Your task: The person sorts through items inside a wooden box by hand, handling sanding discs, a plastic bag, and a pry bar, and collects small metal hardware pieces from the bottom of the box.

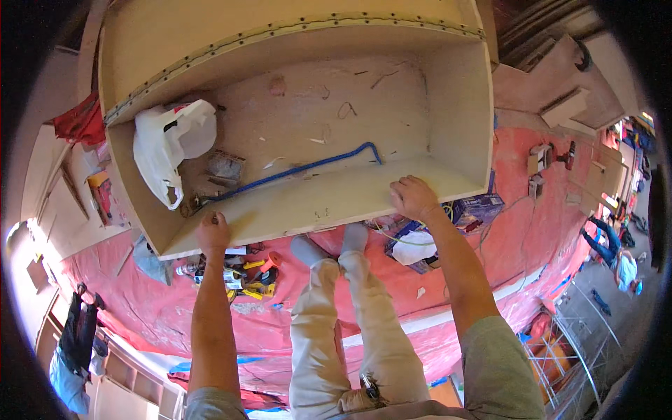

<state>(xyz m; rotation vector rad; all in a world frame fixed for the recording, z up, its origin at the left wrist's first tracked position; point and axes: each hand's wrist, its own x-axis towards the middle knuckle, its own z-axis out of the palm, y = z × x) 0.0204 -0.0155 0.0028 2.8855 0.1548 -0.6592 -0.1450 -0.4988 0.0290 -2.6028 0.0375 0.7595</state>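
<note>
Before me is a long wooden box (pixel 462 89), its lid (pixel 210 23) raised on a continuous hinge (pixel 270 30). My left hand (pixel 212 231) is curled over the front wall (pixel 310 207) near its left end. Farther right, my right hand (pixel 413 198) grips the same wall with the fingers bent inward. Inside, a blue wrecking bar (pixel 294 170) lies along the front wall, its hooked end to the right. A white plastic bag (pixel 157 152) slumps in the left end. Beside it rests a small grey metal piece (pixel 226 167). Wood splinters and a bent wire (pixel 346 110) are scattered on the bottom.
Red sheeting (pixel 504 247) covers the floor. Hand tools (pixel 252 275) are heaped below my left hand; a purple carton (pixel 475 210) stands below my right. A drill (pixel 569 155) lies farther right. People (pixel 73 352) are at both sides. A metal frame (pixel 567 346) stands lower right.
</note>
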